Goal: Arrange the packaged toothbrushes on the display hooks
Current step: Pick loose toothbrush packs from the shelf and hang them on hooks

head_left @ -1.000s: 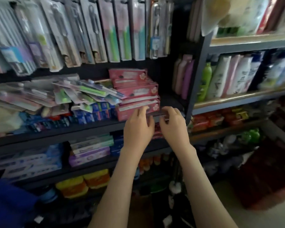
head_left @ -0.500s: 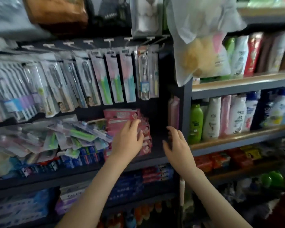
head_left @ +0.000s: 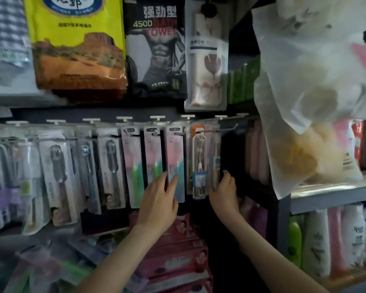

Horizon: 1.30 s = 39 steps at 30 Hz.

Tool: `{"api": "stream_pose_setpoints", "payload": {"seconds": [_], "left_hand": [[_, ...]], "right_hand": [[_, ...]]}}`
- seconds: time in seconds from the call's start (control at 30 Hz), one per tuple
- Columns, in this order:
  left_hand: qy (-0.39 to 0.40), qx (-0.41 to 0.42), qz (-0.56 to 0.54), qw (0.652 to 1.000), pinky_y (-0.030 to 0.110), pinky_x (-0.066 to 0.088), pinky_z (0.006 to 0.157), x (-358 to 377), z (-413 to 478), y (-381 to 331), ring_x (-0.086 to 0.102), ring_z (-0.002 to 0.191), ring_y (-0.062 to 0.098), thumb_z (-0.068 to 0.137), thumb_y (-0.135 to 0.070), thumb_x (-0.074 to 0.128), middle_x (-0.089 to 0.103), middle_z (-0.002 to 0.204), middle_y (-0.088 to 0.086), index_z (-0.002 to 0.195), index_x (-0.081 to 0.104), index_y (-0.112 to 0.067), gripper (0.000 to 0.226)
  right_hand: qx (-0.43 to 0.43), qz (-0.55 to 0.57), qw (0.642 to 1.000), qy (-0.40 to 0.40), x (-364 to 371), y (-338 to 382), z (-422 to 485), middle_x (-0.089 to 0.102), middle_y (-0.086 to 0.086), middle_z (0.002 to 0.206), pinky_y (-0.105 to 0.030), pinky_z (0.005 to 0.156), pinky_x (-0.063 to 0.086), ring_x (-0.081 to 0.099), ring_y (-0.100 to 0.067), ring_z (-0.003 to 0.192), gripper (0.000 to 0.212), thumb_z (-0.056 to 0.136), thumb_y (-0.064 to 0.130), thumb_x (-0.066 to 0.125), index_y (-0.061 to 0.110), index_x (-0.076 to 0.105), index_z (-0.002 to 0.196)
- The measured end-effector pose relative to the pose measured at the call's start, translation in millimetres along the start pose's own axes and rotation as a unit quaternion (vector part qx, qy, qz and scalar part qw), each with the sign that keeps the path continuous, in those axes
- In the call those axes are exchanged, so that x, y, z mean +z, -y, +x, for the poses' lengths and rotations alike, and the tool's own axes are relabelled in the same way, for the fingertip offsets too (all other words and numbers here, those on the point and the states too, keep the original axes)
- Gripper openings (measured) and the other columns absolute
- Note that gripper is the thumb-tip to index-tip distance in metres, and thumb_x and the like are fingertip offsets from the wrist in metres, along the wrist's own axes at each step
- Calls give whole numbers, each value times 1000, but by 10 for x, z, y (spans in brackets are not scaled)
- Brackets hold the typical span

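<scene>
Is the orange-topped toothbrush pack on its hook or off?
On: the orange-topped pack hangs upright from a hook through its top.

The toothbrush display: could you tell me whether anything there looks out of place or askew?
A loose heap of toothbrush packs lies flat below the hooks at lower left rather than hanging. The hung packs look orderly, though those at far left are too blurred to judge.

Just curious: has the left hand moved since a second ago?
Yes. The left hand rose from the red toothpaste boxes up to the hanging pink toothbrush pack.
</scene>
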<state>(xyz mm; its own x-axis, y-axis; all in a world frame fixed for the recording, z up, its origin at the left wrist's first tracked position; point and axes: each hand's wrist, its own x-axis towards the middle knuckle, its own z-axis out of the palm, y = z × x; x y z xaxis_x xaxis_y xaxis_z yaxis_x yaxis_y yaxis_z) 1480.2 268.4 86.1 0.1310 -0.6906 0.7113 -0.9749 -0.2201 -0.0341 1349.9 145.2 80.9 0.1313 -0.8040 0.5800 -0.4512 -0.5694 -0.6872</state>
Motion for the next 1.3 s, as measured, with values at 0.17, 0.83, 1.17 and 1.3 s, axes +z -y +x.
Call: {"api": "stream_pose_setpoints", "payload": {"seconds": [0.17,0.83,1.17,1.3], "left_hand": [[-34,43,20,998,45,50,91,277,226,164,59,113,34,62,-16,81,56,127,18,126,58,-12,68],[-95,52,-89,990,47,51,87,559,461,-95,58,111,39,62,-7,79,56,125,21,122,60,-11,64],[115,30,-404,907,22,49,87,119,292,-635,59,107,14,91,-13,54,60,119,-1,137,42,-25,49],[132,-7,-474,870,14,45,81,-78,243,-768,62,99,9,90,-10,56,65,109,-2,124,54,-22,36]], "right_hand": [[46,-5,998,-35,235,6,381,50,-26,125,-39,82,47,53,-41,111,61,91,25,57,-4,31,138],[65,25,997,-41,-54,94,245,61,-15,100,-44,67,56,64,-35,84,25,86,19,58,9,45,105],[39,71,997,18,-623,343,-231,58,-5,89,-29,64,42,54,-19,77,23,88,17,55,6,46,107],[34,57,998,13,-825,424,-306,55,-4,87,-26,63,35,52,-20,79,28,88,16,56,4,46,111]]}}
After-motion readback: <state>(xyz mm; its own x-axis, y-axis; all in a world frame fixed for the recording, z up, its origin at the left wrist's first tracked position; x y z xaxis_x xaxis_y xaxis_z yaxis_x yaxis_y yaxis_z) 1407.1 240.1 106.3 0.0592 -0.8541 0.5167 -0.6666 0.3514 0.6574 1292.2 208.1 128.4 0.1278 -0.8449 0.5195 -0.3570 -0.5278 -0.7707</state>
